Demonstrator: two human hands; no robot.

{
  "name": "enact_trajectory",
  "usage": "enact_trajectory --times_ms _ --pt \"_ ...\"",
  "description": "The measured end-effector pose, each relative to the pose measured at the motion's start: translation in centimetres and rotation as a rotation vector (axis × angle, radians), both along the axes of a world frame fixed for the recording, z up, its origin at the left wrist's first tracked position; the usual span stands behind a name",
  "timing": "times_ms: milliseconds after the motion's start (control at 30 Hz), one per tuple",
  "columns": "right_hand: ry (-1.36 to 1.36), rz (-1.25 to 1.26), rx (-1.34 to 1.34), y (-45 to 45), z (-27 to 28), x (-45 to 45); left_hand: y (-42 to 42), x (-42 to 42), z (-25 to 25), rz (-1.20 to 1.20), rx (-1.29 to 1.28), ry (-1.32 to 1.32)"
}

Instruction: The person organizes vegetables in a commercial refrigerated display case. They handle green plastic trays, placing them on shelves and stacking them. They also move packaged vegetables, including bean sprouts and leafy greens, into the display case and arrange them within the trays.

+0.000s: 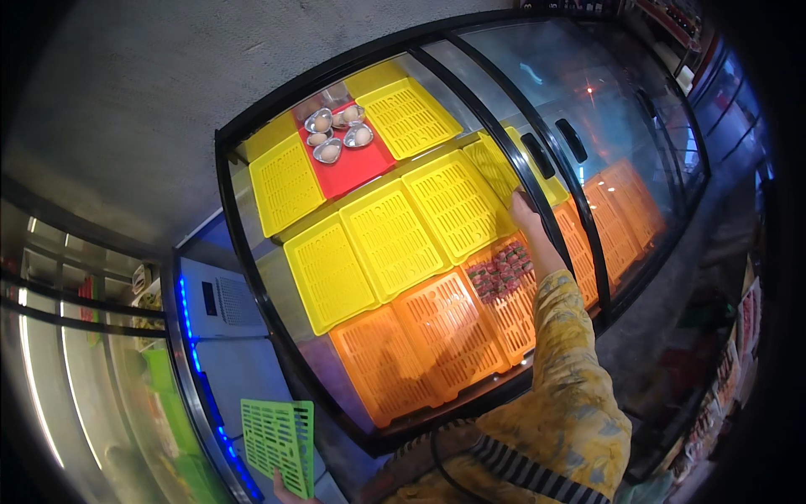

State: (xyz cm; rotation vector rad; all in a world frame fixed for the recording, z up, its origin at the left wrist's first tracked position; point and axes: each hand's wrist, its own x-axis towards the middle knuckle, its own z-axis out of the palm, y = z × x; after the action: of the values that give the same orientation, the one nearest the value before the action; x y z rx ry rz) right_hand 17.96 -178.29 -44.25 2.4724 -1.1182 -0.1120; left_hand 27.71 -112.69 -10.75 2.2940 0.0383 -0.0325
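Note:
Low at the bottom left, my left hand (pixel 283 488) grips a green slotted plastic tray (pixel 267 435), held tilted up on its side. My right hand (pixel 524 211) reaches across the display case and is on the black frame (pixel 497 135) of its sliding glass door; part of the fingers is hidden. Inside the case, yellow slotted trays (pixel 390 236) fill the upper and middle rows. A red tray (pixel 359 167) holds several foil cups with eggs (pixel 329 151). Below my right hand, meat skewers (pixel 500 271) lie on an orange slotted tray (pixel 513 321).
More orange trays (pixel 447 334) line the case's front row. The glass door (pixel 592 82) with black handles (pixel 538 155) covers the right side. To the left stand a white unit edged with blue lights (pixel 230 365) and another glass-fronted case (pixel 82 378). A grey wall (pixel 138 94) rises behind.

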Motion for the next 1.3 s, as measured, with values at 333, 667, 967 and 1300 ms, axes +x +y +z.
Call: enact_trajectory --times_ms 333,667,967,1300 --pt "0.589 -0.179 -0.041 -2.7 -4.3 -0.2 -1.7 -0.2 0.3 0.014 0.232 -0.076" --pt "-0.636 -0.126 0.608 -4.8 -6.0 2.4 8.5 1.6 -7.9 0.602 -1.296 0.294" --pt "-0.449 0.117 0.492 -6.3 -3.3 5.9 10.3 -5.4 -7.3 0.648 -1.244 0.136" --pt "-0.311 0.645 2.013 48.6 19.0 14.0 19.1 -15.5 -11.1 0.731 -1.315 -0.026"
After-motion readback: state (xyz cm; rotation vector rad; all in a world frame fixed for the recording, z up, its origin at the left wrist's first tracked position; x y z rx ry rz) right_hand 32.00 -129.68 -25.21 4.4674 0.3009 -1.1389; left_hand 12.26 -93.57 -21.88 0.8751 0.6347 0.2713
